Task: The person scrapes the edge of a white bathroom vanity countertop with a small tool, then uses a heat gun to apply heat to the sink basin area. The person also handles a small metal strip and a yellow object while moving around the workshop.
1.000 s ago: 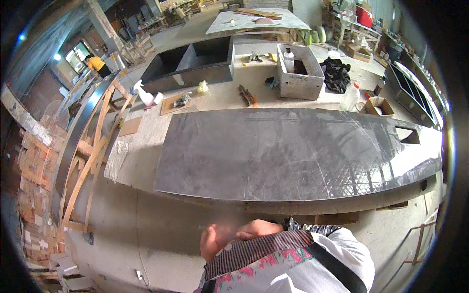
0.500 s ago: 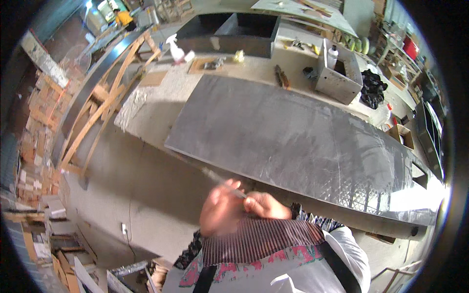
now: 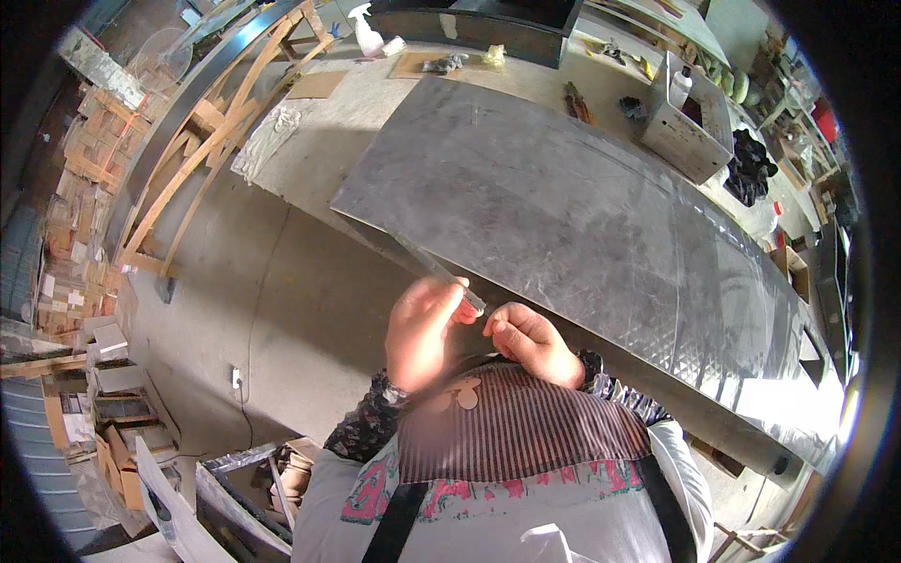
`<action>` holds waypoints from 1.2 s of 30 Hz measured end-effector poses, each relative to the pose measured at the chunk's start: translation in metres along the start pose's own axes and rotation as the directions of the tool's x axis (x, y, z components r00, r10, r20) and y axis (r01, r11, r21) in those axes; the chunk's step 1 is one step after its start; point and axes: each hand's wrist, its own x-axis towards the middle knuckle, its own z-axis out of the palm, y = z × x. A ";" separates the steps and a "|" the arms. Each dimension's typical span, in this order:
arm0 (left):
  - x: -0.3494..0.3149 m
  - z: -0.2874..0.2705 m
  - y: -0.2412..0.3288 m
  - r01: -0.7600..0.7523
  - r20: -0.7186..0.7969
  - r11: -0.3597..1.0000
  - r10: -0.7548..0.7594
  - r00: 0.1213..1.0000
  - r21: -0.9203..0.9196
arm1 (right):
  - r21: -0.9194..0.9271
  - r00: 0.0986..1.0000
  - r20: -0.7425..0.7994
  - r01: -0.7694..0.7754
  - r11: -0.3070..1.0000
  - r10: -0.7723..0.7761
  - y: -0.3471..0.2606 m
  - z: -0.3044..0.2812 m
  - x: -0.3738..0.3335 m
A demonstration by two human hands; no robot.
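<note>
My left hand (image 3: 422, 328) is raised in front of my chest, closed around a thin clear rod (image 3: 427, 263) that sticks up and to the left. My right hand (image 3: 527, 340) is beside it with its fingertips pinched at the rod's lower end (image 3: 476, 304). Both hands are just in front of the near edge of a large grey metal sheet (image 3: 582, 206) that lies on a long workbench. Striped sleeve covers hide my forearms.
A metal box (image 3: 690, 122) with a bottle, a spray bottle (image 3: 368, 33), hand tools (image 3: 577, 101) and a black cloth (image 3: 751, 167) lie at the bench's far side. A wooden frame (image 3: 192, 169) leans at the left. Stacked boxes (image 3: 80, 178) and scrap line the concrete floor.
The view has tilted down and to the left. My hands have come up higher in front of my chest, and the clear rod now shows plainly between them.
</note>
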 end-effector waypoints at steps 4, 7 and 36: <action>0.000 0.008 -0.001 -0.016 0.002 0.998 0.016 1.000 0.057 | 0.063 0.998 -0.045 0.040 0.997 -0.037 0.001 -0.005 -0.003; -0.001 0.014 0.000 -0.023 0.032 0.997 0.021 0.999 0.073 | 0.082 0.998 -0.056 0.024 0.996 -0.020 -0.002 -0.005 -0.004; 0.002 0.026 0.001 -0.085 0.081 0.994 0.079 0.994 0.066 | 0.048 0.994 -0.045 0.099 0.994 -0.097 -0.006 -0.003 -0.007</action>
